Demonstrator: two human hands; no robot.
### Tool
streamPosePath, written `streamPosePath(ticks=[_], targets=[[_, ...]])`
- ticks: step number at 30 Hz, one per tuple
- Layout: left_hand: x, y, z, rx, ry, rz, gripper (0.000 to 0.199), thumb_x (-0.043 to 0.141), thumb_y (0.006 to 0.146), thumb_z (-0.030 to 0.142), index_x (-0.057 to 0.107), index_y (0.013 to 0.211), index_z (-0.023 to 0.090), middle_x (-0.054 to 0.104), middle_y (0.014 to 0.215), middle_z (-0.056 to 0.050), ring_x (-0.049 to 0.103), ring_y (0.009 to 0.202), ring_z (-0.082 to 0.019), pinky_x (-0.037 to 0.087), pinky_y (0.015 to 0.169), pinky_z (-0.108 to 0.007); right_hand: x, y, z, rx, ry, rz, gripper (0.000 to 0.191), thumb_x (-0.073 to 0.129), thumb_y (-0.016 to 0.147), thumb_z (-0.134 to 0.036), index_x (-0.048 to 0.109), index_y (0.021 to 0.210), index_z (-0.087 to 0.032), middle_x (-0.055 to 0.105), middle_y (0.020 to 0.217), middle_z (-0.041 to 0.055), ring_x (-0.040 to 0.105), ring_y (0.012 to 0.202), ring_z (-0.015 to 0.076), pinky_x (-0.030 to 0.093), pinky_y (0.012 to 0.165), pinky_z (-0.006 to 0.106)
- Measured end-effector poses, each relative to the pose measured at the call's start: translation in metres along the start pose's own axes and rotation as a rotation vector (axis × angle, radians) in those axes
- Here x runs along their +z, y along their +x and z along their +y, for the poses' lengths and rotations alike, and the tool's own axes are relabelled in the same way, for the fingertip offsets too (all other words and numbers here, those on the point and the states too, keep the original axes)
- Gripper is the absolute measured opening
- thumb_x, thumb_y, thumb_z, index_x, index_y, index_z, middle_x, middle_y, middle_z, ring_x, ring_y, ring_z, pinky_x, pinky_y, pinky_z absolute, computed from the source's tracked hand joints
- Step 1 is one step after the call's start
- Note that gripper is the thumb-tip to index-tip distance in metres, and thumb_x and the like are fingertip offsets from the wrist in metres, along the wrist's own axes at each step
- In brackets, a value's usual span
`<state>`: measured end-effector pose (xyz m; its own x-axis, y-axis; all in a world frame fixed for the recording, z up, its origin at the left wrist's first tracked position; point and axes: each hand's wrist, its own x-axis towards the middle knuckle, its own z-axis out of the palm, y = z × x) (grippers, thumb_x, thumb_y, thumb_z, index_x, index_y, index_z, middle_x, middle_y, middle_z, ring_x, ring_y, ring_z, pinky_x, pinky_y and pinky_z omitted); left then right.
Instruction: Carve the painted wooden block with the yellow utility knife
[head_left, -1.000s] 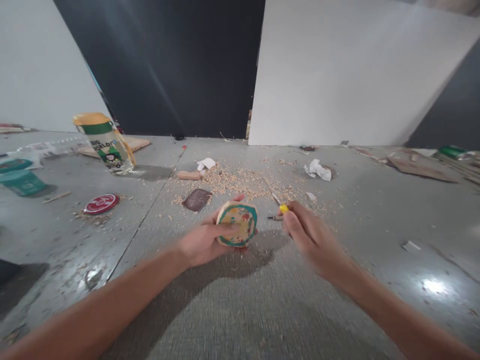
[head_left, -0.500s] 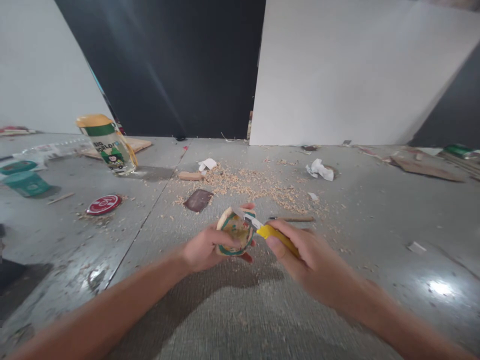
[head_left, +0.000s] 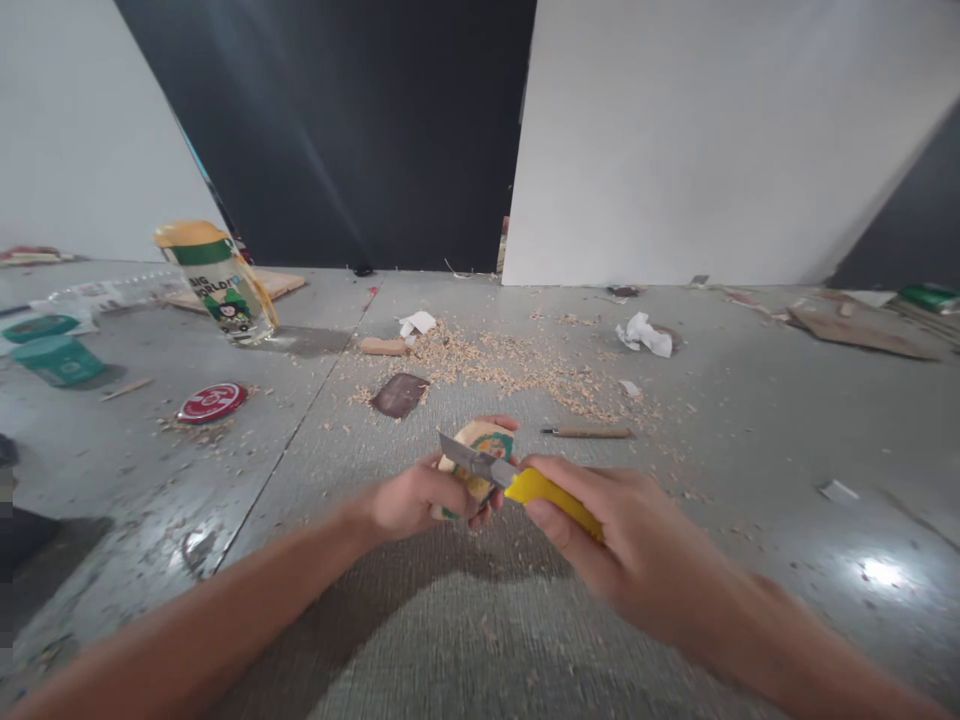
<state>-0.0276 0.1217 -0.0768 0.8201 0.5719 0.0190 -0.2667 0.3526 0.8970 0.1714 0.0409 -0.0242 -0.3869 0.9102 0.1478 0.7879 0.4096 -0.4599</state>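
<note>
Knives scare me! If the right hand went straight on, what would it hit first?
Probably the painted piece in the left hand: the knife in the right hand overlaps it here, but I can't tell whether they touch.

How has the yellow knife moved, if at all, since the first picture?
Yes: against the bottle, the yellow knife moved left and lower in view.

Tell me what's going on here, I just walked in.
A person's left hand grips a pale, painted piece. The right hand holds a yellow cutter, its bare blade across the piece; whether it touches is unclear. Beyond them, a slim tool and scattered pale shavings lie on the floor.
</note>
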Motion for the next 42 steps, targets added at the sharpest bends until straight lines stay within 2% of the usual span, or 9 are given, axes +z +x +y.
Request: streamPosePath(ticks=[4,11,19,27,31,34,36,40,42], targets=[[0.000,-0.001,0.000,-0.030,0.037,-0.008,0.087,0.058,0.053,0.011,0.040,0.137,0.023,0.060,0.083,0.000,0.052,0.067,-0.013,0.038,0.062,-0.027,0.001,-0.002,0.001,-0.034,-0.063,0.030,0.028,0.040,0.099,-0.043,0.058,0.104,-0.023,0.067,0.075,-0.0002,0.057,0.062,0.0164,0.030,0.053,0.028],[-0.004,-0.001,-0.001,-0.016,0.073,-0.122,0.089,0.055,0.053,0.008,0.039,0.139,0.024,0.059,0.082,0.000,0.050,0.068,-0.014,0.039,0.061,-0.026,0.001,-0.003,0.004,-0.125,-0.160,0.076,0.026,0.040,0.098,-0.040,0.057,0.099,-0.021,0.067,0.073,0.0005,0.055,0.056,0.0158,0.029,0.053,0.029],[-0.002,0.000,0.000,-0.001,0.021,-0.099,0.087,0.052,0.050,0.009,0.042,0.136,0.023,0.058,0.080,0.000,0.051,0.069,-0.015,0.039,0.060,-0.026,-0.002,0.001,0.012,-0.152,-0.287,0.108,0.034,0.038,0.098,-0.041,0.059,0.114,-0.020,0.071,0.077,0.0015,0.064,0.060,0.0199,0.033,0.053,0.030],[-0.008,0.005,-0.009,0.030,-0.036,-0.140,0.083,0.050,0.049,0.010,0.046,0.131,0.022,0.059,0.082,-0.003,0.051,0.071,-0.016,0.042,0.058,-0.026,0.002,0.002,0.017,-0.176,-0.388,0.166,0.035,0.037,0.099,-0.043,0.061,0.112,-0.021,0.074,0.087,0.0036,0.068,0.066,0.0215,0.039,0.056,0.032],[-0.011,0.002,-0.007,-0.019,-0.104,-0.175,0.079,0.051,0.046,0.011,0.051,0.125,0.022,0.058,0.089,-0.005,0.052,0.078,-0.018,0.042,0.059,-0.025,-0.014,0.005,0.035,-0.095,-0.435,0.189,0.035,0.036,0.098,-0.041,0.060,0.114,-0.021,0.071,0.075,0.0036,0.063,0.056,0.0199,0.038,0.053,0.031],[-0.013,-0.002,-0.003,-0.027,-0.154,-0.170,0.084,0.052,0.044,0.010,0.050,0.126,0.023,0.057,0.099,-0.007,0.052,0.080,-0.018,0.041,0.059,-0.025,-0.034,0.007,0.058,0.125,-0.478,0.310,0.032,0.039,0.098,-0.041,0.061,0.110,-0.021,0.067,0.067,0.0025,0.059,0.053,0.0194,0.036,0.050,0.029],[-0.013,-0.003,-0.002,-0.025,-0.164,-0.154,0.086,0.053,0.044,0.009,0.048,0.128,0.025,0.056,0.101,-0.008,0.052,0.078,-0.017,0.042,0.058,-0.025,-0.042,0.007,0.065,0.185,-0.465,0.315,0.031,0.039,0.098,-0.042,0.061,0.107,-0.021,0.066,0.065,0.0014,0.058,0.052,0.0184,0.036,0.050,0.029],[-0.012,-0.003,-0.004,-0.034,-0.150,-0.102,0.083,0.059,0.049,0.009,0.046,0.129,0.027,0.054,0.100,-0.005,0.053,0.080,-0.016,0.041,0.061,-0.025,-0.036,0.005,0.051,0.126,-0.376,0.233,0.034,0.036,0.100,-0.044,0.061,0.109,-0.022,0.067,0.067,0.0007,0.059,0.053,0.0174,0.038,0.050,0.029],[-0.012,-0.003,-0.005,-0.026,-0.112,-0.067,0.074,0.063,0.053,0.012,0.049,0.124,0.026,0.053,0.100,-0.004,0.052,0.080,-0.015,0.041,0.064,-0.027,-0.028,0.002,0.037,0.074,-0.323,0.190,0.035,0.036,0.100,-0.043,0.060,0.115,-0.023,0.071,0.077,0.0023,0.064,0.060,0.0189,0.042,0.053,0.030]])
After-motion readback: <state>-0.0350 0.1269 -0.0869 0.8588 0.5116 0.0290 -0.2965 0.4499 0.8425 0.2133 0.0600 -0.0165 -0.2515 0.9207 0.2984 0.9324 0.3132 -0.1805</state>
